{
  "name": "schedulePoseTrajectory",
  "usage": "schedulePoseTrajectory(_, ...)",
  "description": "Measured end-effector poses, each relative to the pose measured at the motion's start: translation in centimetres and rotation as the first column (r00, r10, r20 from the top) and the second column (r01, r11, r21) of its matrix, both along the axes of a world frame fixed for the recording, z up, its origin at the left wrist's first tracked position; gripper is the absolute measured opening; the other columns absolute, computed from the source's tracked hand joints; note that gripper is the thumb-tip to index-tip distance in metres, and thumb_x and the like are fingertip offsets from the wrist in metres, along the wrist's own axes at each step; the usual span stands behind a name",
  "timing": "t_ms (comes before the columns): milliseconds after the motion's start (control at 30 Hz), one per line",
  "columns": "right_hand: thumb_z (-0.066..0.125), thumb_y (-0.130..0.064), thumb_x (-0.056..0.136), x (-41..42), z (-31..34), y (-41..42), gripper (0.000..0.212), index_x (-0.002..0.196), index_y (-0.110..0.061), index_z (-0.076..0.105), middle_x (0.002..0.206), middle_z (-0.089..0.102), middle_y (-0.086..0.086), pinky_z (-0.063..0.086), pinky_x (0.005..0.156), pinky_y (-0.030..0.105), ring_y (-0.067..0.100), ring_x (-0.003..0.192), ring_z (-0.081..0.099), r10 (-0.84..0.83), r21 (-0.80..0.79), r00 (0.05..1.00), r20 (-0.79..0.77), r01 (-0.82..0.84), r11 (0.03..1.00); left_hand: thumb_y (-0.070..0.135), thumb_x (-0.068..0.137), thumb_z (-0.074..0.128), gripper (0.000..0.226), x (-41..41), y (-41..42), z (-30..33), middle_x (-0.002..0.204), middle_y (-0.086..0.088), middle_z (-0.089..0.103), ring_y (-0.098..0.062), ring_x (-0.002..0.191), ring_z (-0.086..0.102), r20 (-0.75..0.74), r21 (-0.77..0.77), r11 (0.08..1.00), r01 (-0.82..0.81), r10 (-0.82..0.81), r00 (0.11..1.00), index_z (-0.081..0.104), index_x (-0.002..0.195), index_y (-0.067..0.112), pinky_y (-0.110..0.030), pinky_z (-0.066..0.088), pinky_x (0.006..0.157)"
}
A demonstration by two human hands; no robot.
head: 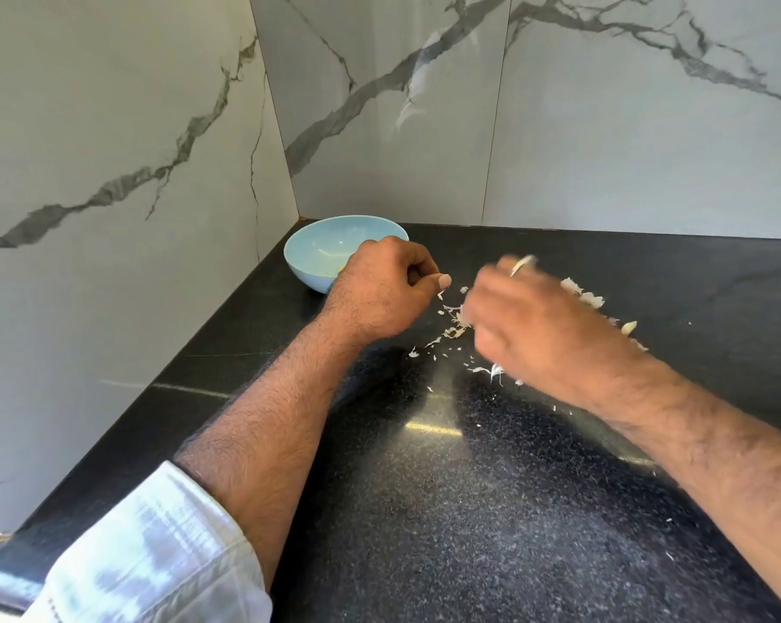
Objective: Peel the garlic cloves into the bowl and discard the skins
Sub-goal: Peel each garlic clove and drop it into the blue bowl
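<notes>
The work looks to be between cloves, or at the gathering of skins: papery white garlic skins (pixel 453 330) lie strewn on the speckled black stone counter (pixel 492 510), mostly between and under the two hands. The left hand (pixel 379 294), near the right rim of the bowl, has its fingers curled in with the thumb laid against the forefinger; whether it pinches a scrap of skin there cannot be told. The right hand (pixel 541 326) is smeared by motion above the scraps, and a pale sliver shows at its far edge, so its grip cannot be told either. A few pale unpeeled garlic cloves (pixel 629 326) seem to lie just to the right of it. The pale blue round bowl (pixel 316 245) sits at the far left, in the corner of the marble-veined walls; something small and yellowish shows at its bottom, probably peeled garlic. Next would come picking up another clove, or sweeping the loose skins together.
</notes>
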State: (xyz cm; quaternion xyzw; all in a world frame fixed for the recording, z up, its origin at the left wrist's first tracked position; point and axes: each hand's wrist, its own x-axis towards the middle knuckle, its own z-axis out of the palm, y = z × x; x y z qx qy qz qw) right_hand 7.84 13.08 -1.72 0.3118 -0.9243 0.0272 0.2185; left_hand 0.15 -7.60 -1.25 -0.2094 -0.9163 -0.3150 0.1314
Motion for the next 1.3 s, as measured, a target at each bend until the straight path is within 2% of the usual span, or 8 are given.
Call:
schedulePoseTrajectory(100,0.051,-0.011,0.100,0.2,-1.6,0.0,0.015,0.101,-0.018,0.065,0.096,0.056,-0.005,0.054,0.091,0.037,0.012,0.095,0.051,-0.024,0.078,0.964,0.264,0.004,0.997,0.047,0.096,0.076,0.018,-0.2,0.0,-0.2,0.075,0.013,0.073,-0.010,0.082,0.066,0.007,0.005,1.000,-0.013,0.013,1.000,0.079,0.091,0.029,-0.044,0.062,0.080)
schedulePoseTrajectory(333,0.065,-0.009,0.098,-0.3,-0.4,0.2,0.007,0.095,-0.013,0.061,0.092,0.053,-0.002,0.045,0.073,0.028,0.015,0.085,0.047,0.012,-0.230,0.993,-0.121,-0.040,0.972,0.048,0.095,0.076,0.020,-0.5,-0.1,-0.5,0.075,0.013,0.073,-0.009,0.081,0.067,0.003,0.019,1.000,-0.011,0.011,1.000,0.079,0.090,0.029,-0.043,0.063,0.080)
schedulePoseTrajectory(533,0.063,-0.017,0.100,0.0,-1.5,0.4,0.014,0.090,-0.025,0.066,0.094,0.061,-0.017,0.056,0.079,0.030,0.000,0.086,0.061,-0.024,-0.200,0.952,0.306,0.089,0.976,0.044,0.094,0.079,0.016,-0.4,0.0,-0.6,0.074,0.011,0.074,-0.008,0.075,0.069,0.049,0.034,0.999,0.030,-0.032,0.998,0.079,0.090,0.028,-0.039,0.063,0.077)
schedulePoseTrajectory(600,0.072,-0.019,0.098,0.3,-0.2,1.4,0.006,0.097,-0.024,0.076,0.090,0.070,-0.016,0.057,0.074,0.022,0.000,0.081,0.066,-0.026,-0.452,0.946,0.323,0.179,0.874,0.038,0.094,0.081,0.012,-0.1,0.3,-0.6,0.072,0.009,0.074,-0.007,0.068,0.068,0.100,0.110,0.991,0.076,-0.087,0.991,0.080,0.089,0.027,-0.036,0.063,0.073)
schedulePoseTrajectory(700,0.079,-0.011,0.091,1.3,1.3,3.3,0.013,0.103,-0.016,0.079,0.087,0.078,0.003,0.059,0.074,0.024,0.013,0.077,0.071,0.101,-0.801,0.887,0.451,0.353,0.483,0.026,0.095,0.081,0.007,1.0,1.6,-0.4,0.078,-0.003,0.078,-0.023,0.065,0.070,0.193,0.320,0.933,0.163,-0.233,0.953,0.080,0.093,0.019,-0.041,0.063,0.068)
schedulePoseTrajectory(833,0.078,-0.002,0.088,2.3,0.6,3.7,0.019,0.107,-0.003,0.076,0.091,0.077,0.021,0.061,0.076,0.031,0.025,0.079,0.071,0.253,-0.875,0.840,0.481,0.439,0.204,0.014,0.096,0.080,0.009,2.6,3.2,-0.3,0.088,-0.018,0.078,-0.016,0.060,0.059,0.246,0.554,0.806,0.210,-0.399,0.883,0.079,0.099,0.006,-0.019,0.047,0.053)
schedulePoseTrajectory(1100,0.080,-0.010,0.090,2.0,-0.1,3.6,0.014,0.104,-0.009,0.078,0.086,0.079,0.014,0.061,0.074,0.031,0.021,0.078,0.073,0.182,-0.871,0.863,0.471,0.422,0.251,0.012,0.097,0.078,0.005,3.4,3.8,-0.8,0.082,-0.008,0.078,-0.010,0.060,0.059,0.238,0.540,0.798,0.268,-0.450,0.861,0.079,0.098,0.007,-0.016,0.046,0.055)
schedulePoseTrajectory(1300,0.081,-0.010,0.089,2.0,-0.3,3.6,0.010,0.099,-0.012,0.079,0.081,0.078,0.009,0.060,0.065,0.027,0.021,0.073,0.074,0.138,-0.854,0.878,0.459,0.394,0.339,0.021,0.095,0.082,0.009,3.2,4.1,-1.4,0.085,-0.011,0.077,-0.022,0.062,0.061,0.176,0.463,0.835,0.298,-0.416,0.892,0.078,0.097,0.013,-0.035,0.051,0.059)
